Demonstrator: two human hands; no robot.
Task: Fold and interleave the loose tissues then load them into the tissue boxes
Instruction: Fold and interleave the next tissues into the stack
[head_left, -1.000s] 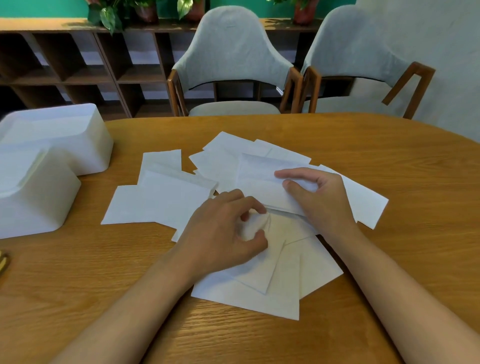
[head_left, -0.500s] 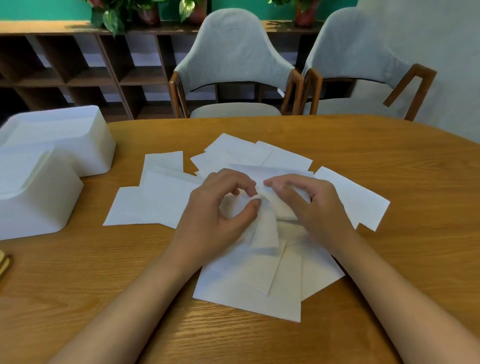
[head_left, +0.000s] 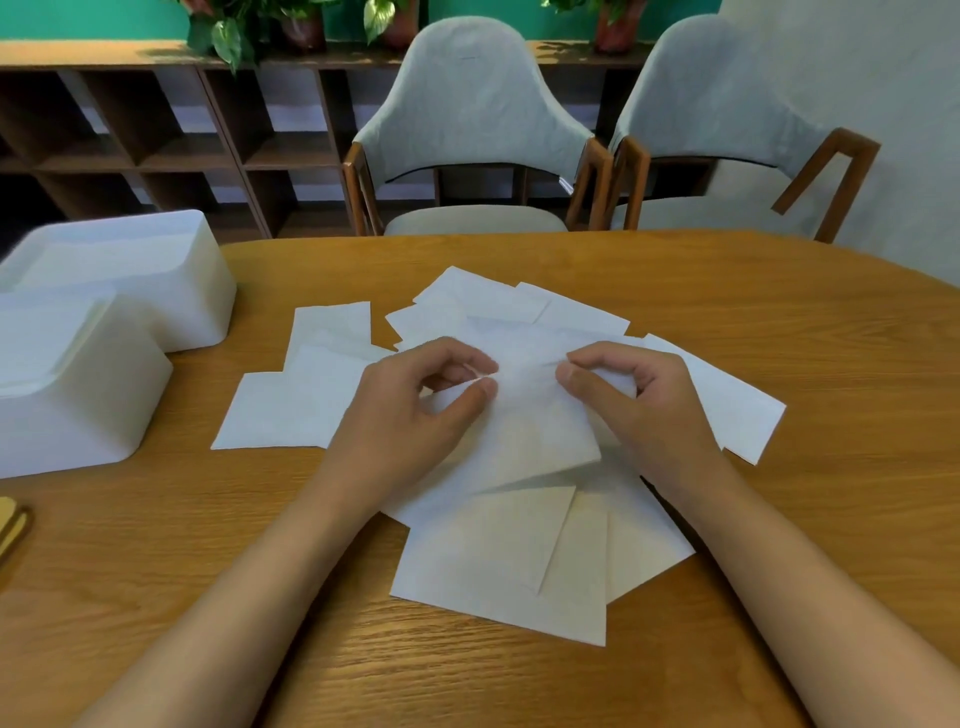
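Head view is showing the left hand (head_left: 410, 415) and right hand (head_left: 644, 410) each pinching the top edge of one tissue (head_left: 535, 426), fingers (head_left: 597, 358) curled, holding it over the loose tissues (head_left: 509, 561) lying on the worktop (head_left: 779, 322). Pulling unevenly is risking a tear or a crooked fold, and a dragging corner could be shifting the sheets beneath. Counting: two hands, two tissue boxes (head_left: 197, 306) at far left, roughly a dozen overlapping tissues.

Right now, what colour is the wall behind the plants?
The wall is green, a teal sort of green. The head view shows it best.
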